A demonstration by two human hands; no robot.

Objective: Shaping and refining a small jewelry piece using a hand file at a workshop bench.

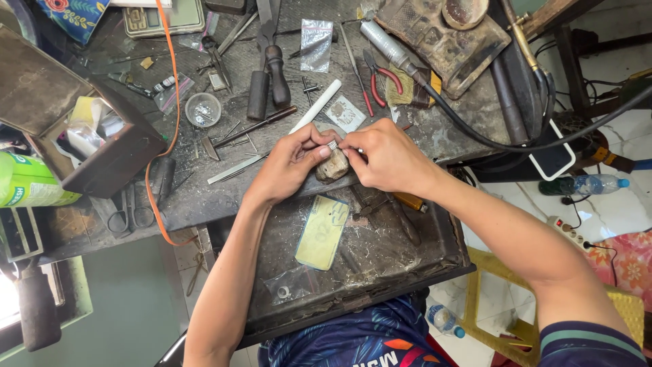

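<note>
Ring [333, 145], small and silvery, sat pinched between my two sets of fingertips, dead centre of the bench [204, 197]. My left hand [293, 163] closed on it from 9 o'clock, thumb and forefinger tight against the band. My right hand [388, 158] closed on it from 3 o'clock, fingers curled in; couldn't tell whether something thin was also held in them. Ring was directly above a worn bench peg [331, 167], touching or nearly so. Red-handled pliers [377, 81] lay at 1 o'clock of the ring, white rod [316, 105] at 11 o'clock, yellow card [322, 232] at 6 o'clock in the tray [435, 251].
</note>
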